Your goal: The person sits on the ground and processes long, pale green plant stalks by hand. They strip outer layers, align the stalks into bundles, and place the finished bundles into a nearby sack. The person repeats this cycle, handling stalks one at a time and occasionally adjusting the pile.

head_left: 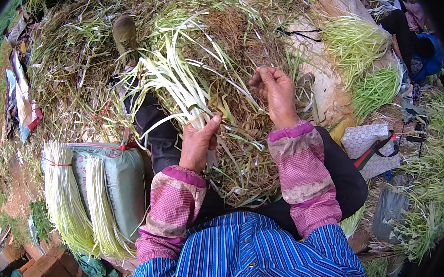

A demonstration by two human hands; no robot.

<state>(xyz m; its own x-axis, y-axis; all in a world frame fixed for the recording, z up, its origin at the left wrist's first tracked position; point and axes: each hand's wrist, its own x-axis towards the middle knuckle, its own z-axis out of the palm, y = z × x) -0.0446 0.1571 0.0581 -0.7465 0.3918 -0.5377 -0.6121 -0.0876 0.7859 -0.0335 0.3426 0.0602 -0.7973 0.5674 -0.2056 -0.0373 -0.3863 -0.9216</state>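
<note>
My left hand (201, 141) is closed around a bunch of pale, long-leaved stalks (185, 90), which look like blanched chives; their leaves fan out away from me over the ground litter. To the right, my right hand (275, 89) is raised with palm turned up and fingers curled, thumb near the fingertips; whether something thin lies between them I cannot tell. At the left, a pale bundle tied with a red band (59, 166) and a smaller pale bundle (100, 198) lie on a stuffed green woven sack (126, 187).
Dry leaf litter (232, 37) covers the ground between my legs. At the right are heaps of pale stalks (357, 41), green stalks (377, 89), a patterned bag (371, 146) and part of another person in blue (426, 54). Bricks (52, 275) stand at lower left.
</note>
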